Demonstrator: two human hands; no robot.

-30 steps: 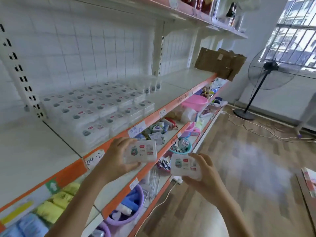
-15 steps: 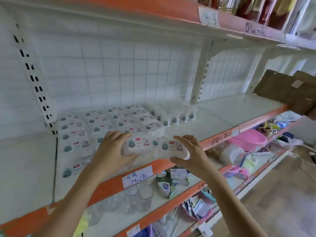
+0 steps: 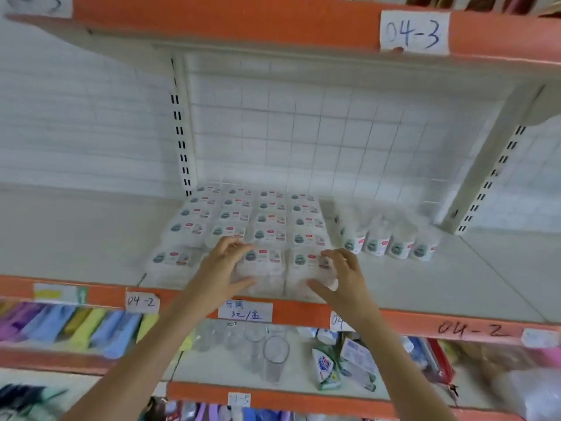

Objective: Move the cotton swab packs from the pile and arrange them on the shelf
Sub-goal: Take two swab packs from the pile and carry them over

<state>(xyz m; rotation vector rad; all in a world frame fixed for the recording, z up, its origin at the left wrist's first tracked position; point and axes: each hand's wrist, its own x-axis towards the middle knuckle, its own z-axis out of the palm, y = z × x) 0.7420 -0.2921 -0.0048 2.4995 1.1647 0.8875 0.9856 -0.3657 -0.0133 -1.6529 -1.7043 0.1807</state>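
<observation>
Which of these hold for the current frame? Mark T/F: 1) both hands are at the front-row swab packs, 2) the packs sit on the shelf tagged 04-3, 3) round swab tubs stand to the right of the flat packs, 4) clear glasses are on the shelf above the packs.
1) True. The left hand and the right hand each touch a front-row pack.
2) False. The packs sit on the shelf tagged 04-2; the 04-3 tag is on the one above.
3) True. The round tubs stand to their right.
4) False. The clear glasses are on the shelf below.
</observation>
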